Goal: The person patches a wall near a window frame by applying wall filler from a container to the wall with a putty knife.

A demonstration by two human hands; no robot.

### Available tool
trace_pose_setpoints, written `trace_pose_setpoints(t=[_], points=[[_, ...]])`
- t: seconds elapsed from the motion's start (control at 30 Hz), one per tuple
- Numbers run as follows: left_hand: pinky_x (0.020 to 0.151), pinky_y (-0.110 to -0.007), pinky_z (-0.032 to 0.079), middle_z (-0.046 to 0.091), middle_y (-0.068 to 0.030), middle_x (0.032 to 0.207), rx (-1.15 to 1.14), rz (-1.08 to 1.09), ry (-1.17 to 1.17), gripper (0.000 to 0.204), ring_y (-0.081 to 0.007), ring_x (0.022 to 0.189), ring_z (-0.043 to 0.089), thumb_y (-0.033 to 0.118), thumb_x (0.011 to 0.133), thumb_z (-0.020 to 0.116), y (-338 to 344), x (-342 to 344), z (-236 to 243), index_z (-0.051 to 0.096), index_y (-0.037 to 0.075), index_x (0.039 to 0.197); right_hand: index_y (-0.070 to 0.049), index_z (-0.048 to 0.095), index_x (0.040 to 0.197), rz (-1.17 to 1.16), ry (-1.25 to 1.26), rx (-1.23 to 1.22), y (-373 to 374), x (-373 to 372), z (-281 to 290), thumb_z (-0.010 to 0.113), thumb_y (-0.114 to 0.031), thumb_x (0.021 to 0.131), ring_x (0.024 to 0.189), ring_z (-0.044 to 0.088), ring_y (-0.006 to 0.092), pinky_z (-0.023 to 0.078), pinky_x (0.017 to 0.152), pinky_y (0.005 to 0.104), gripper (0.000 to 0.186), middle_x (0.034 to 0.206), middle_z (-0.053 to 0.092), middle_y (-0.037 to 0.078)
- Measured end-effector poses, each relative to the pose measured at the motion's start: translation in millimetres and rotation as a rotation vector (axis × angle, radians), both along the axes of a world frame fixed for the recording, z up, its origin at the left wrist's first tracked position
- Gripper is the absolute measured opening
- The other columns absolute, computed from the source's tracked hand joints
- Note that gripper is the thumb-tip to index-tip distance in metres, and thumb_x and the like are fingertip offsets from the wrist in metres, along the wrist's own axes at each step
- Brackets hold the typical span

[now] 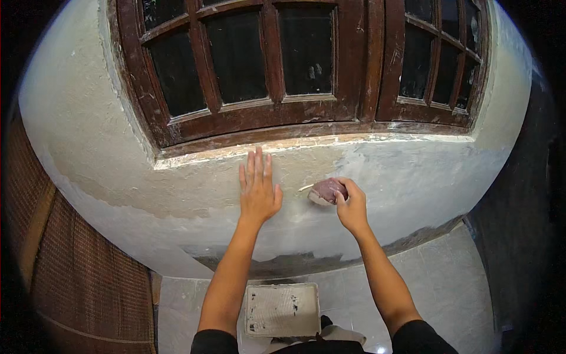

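Note:
My left hand [257,192] lies against the wall just under the window ledge, its fingers stretched upward and slightly apart. It holds nothing. To its right, my right hand [352,209] grips a curved purplish-brown piece of sandpaper [328,191] between thumb and fingers, against the wall. A pale, dusty patch shows on the sheet's lower edge. Beside its upper left corner is a short cream-coloured streak [306,187]. Around both hands the wall [194,192] is patchy, beige on the left and whitish grey on the right.
Above is a dark red-brown wooden window frame [365,65] with glass panes and a rough, chipped ledge [206,157]. A paint-stained rectangular tray [282,330] sits on the grey tiled floor [436,271] below. Woven brown matting [88,265] stands at the left.

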State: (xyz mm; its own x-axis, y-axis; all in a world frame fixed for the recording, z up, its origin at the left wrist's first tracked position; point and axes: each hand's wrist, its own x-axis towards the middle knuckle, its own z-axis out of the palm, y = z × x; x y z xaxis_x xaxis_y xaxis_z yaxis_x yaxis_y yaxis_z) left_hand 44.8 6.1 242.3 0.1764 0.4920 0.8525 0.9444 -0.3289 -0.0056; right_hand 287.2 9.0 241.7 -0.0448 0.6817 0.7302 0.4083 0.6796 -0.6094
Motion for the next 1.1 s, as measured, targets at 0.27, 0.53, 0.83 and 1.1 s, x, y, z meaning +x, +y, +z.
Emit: trace_pose_setpoints(t=[0.27, 0.53, 0.83, 1.1], points=[[0.117, -0.058, 0.009, 0.025, -0.0177, 0.154, -0.037, 0.044, -0.058, 0.081, -0.0392, 0.145, 0.016, 0.024, 0.08, 0.061, 3.2, -12.0, 18.6, 0.025, 0.001, 0.149, 0.001, 0.06, 0.101, 0.058, -0.108, 0.05, 12.7, 1.4, 5.6, 0.055, 0.007, 0.082, 0.091, 0.062, 0.0398, 0.05, 0.079, 0.0401, 0.02, 0.094, 0.063, 0.021], [0.116, -0.06, 0.011, 0.033, -0.0153, 0.146, 0.024, 0.057, -0.134, 0.077, -0.0384, 0.141, 0.024, 0.025, 0.081, 0.062, 6.4, 0.6, 19.2, 0.029, 0.003, 0.147, -0.003, 0.063, 0.1, 0.107, -0.451, 0.204, 22.2, -8.8, 1.1, 0.058, 0.004, 0.08, 0.091, 0.062, 0.0362, 0.046, 0.078, 0.0428, 0.022, 0.094, 0.065, 0.017], [0.117, -0.059, 0.014, 0.035, -0.013, 0.144, 0.045, 0.074, -0.143, 0.077, -0.0355, 0.141, 0.024, 0.027, 0.079, 0.063, -3.5, -0.6, 20.3, 0.031, 0.005, 0.146, -0.006, 0.066, 0.102, -0.019, -0.165, 0.199, 9.1, -9.2, 15.3, 0.059, 0.002, 0.081, 0.084, 0.06, 0.0338, 0.044, 0.078, 0.0396, 0.024, 0.092, 0.066, 0.012], [0.116, -0.06, 0.011, 0.033, -0.0167, 0.144, 0.016, 0.068, -0.146, 0.078, -0.0394, 0.141, 0.023, 0.025, 0.08, 0.064, -7.0, -1.7, 22.1, 0.028, 0.003, 0.146, -0.01, 0.068, 0.102, -0.063, -0.163, 0.16, 5.8, -14.0, 23.2, 0.06, 0.001, 0.08, 0.087, 0.062, 0.03, 0.04, 0.079, 0.0384, 0.026, 0.092, 0.069, 0.011]])
